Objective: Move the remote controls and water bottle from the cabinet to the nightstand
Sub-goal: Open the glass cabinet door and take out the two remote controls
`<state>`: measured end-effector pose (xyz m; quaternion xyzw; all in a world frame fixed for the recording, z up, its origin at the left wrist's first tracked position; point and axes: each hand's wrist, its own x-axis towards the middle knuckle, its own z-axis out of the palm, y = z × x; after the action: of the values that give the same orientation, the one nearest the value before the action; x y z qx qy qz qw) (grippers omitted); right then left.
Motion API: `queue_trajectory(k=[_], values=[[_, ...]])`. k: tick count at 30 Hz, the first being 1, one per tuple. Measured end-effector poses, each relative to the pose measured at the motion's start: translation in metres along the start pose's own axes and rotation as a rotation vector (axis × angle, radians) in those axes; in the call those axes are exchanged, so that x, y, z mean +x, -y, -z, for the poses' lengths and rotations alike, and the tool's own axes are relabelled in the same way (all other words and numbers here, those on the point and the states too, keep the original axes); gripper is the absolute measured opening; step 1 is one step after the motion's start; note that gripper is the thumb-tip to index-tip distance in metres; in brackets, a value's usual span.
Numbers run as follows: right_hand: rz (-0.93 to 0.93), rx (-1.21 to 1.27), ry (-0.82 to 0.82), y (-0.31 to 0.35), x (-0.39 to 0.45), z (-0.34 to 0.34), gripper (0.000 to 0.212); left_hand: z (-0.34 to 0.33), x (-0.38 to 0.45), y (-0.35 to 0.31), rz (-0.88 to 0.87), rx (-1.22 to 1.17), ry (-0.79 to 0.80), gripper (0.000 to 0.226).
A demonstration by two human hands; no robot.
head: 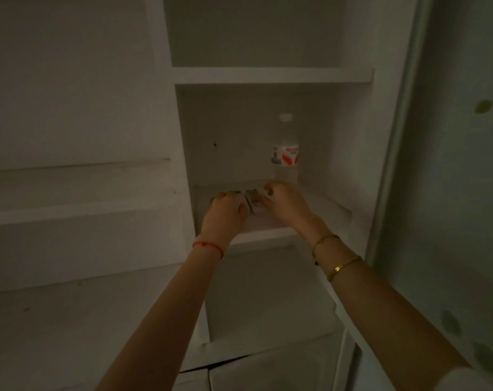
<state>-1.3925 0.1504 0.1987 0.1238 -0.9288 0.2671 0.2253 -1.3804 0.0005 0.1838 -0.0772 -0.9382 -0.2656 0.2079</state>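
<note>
Both hands, the left hand [225,210] and the right hand [284,201], grasp the remote controls [249,199] on the cabinet shelf [321,206]; the water bottle [286,149] stands behind

Both arms extended forward and upward — left hand [225,208] and right hand [285,201] side by side, fingers curled, grip unclear.
</note>
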Motion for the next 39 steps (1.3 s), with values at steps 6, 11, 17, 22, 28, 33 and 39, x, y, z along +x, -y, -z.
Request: queue_trajectory(k=[6, 11, 17, 22, 28, 33, 39], values=[[-0.087, -0.124, 0.069, -0.013, 0.038, -0.032, 0.043, -0.023, 0.046, 0.009, 0.133, 0.195, 0.109, 0.047], [-0.115, -0.161, 0.06, -0.016, 0.047, -0.044, 0.041, -0.035, 0.065, 0.014, 0.216, 0.158, 0.141, 0.051], [-0.215, -0.058, 0.144, -0.013, 0.048, -0.046, 0.043, -0.033, 0.067, 0.01, 0.255, 0.042, 0.129, 0.043], [-0.284, 0.03, 0.213, -0.011, 0.051, -0.039, 0.047, -0.023, 0.063, 0.0, 0.325, -0.025, 0.13, 0.041], [-0.296, 0.147, 0.24, -0.009, 0.049, -0.029, 0.033, -0.017, 0.055, -0.004, 0.363, -0.226, 0.132, 0.028], [-0.439, 0.572, 0.204, -0.01, 0.032, -0.02, 0.024, -0.024, 0.044, 0.003, 0.376, -0.466, 0.077, 0.035], [-0.515, 1.026, 0.222, -0.004, -0.008, -0.018, 0.016, -0.016, 0.007, 0.003, 0.436, -0.716, 0.057, 0.034]])
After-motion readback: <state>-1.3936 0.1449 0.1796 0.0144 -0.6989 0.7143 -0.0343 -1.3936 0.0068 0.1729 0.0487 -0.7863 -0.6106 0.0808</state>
